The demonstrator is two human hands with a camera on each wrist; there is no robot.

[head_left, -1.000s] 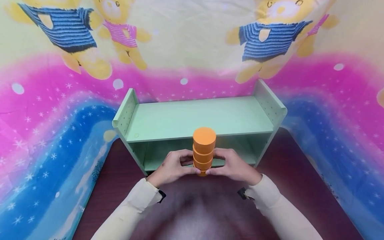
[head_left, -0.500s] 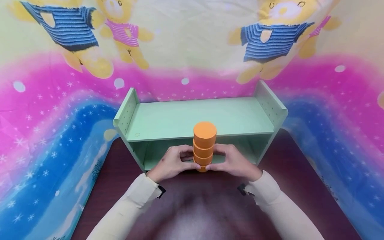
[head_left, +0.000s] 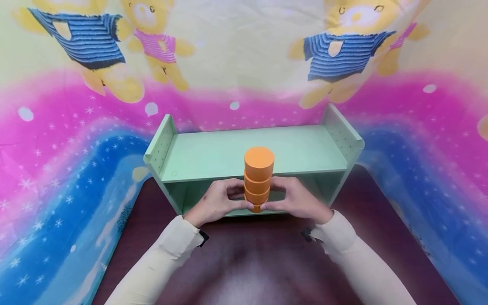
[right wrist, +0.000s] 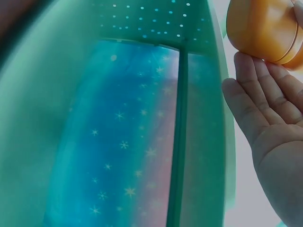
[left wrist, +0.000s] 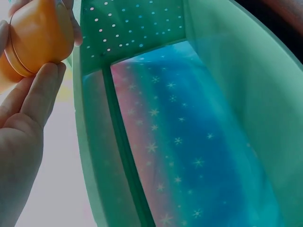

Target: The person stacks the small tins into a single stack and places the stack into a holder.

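Observation:
A stack of several orange cylindrical cup-like pieces [head_left: 258, 171], with a flat round top, stands upright between both hands in the head view. My left hand [head_left: 221, 201] grips its left side, thumb at the front near the bottom and fingers behind. On the opposite side my right hand [head_left: 295, 201] holds it the same way. The stack is in front of a mint-green shelf [head_left: 213, 154]. In the left wrist view, fingers touch the orange stack [left wrist: 42, 35] at the upper left; in the right wrist view, the fingertips lie against the stack [right wrist: 260, 28].
Two raised side panels with rows of small holes flank the shelf's upper board; the right side panel [head_left: 345, 133] is one. A lower compartment opens behind the hands. The dark red table [head_left: 244, 262] extends around the shelf, with a bear-print cloth [head_left: 236, 51] behind.
Both hands have raised the orange stack a little, so its top now overlaps the upper board more. The grip looks the same.

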